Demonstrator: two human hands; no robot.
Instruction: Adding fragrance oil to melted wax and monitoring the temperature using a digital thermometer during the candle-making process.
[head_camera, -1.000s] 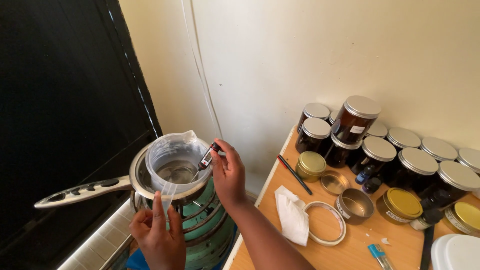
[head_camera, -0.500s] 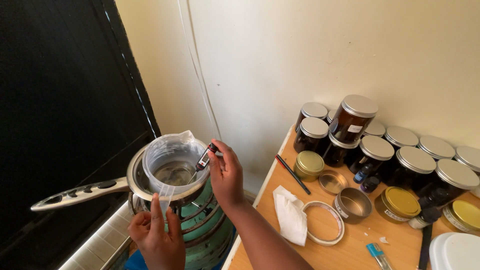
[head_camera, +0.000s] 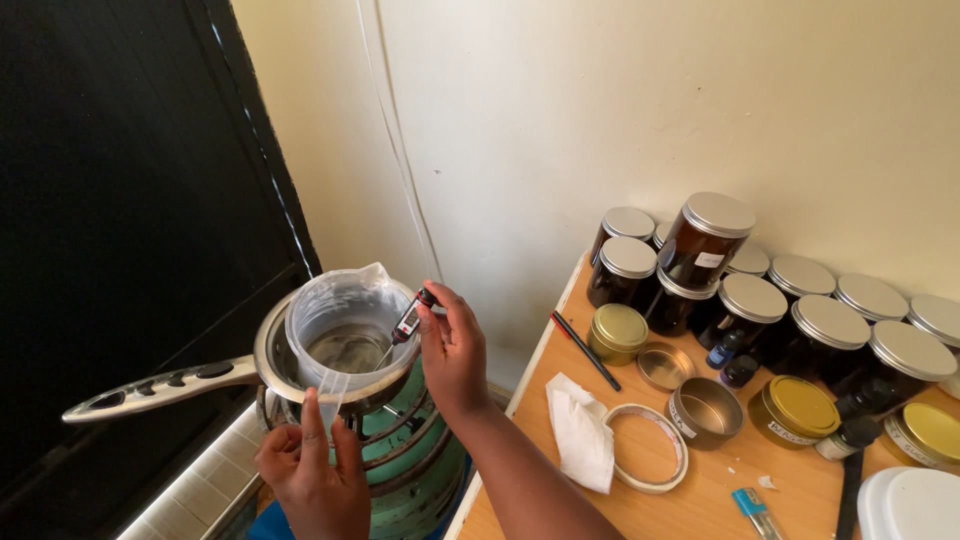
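- Nearest to me, the left hand (head_camera: 312, 480) has its fingers pinched closed on the handle of the clear plastic jug (head_camera: 345, 325), one finger pointing up along it. A second ago this hand sat a little lower and further left; it has crept up with the jug.
- The jug stands inside the steel saucepan (head_camera: 290, 372), which rests on a green burner stand (head_camera: 415, 450). The pan's long handle sticks out leftwards. Both seem to have shifted slightly against the frame, though that may only be the head camera moving.
- The right hand (head_camera: 452, 350) holds a slim probe thermometer (head_camera: 408, 320) in a closed fingertip grip at its dark head, the metal stem angled down into the jug. The hold looks the same as a moment ago, so the probe is being kept in place rather than lifted out.
- Judging by that, the liquid is still being checked.
- Beyond, on the wooden surface (head_camera: 700, 480), lie a folded white cloth (head_camera: 582, 440), a roll of tape (head_camera: 645, 445), open tins (head_camera: 705, 410) and gold-lidded tins (head_camera: 617, 332).
- Furthest back, dark jars with silver lids (head_camera: 705, 240) line the wall.
- Hard to make out: the liquid's level and the stem's tip through the cloudy plastic, and the thermometer's display. The white container at the bottom right corner is cut off.
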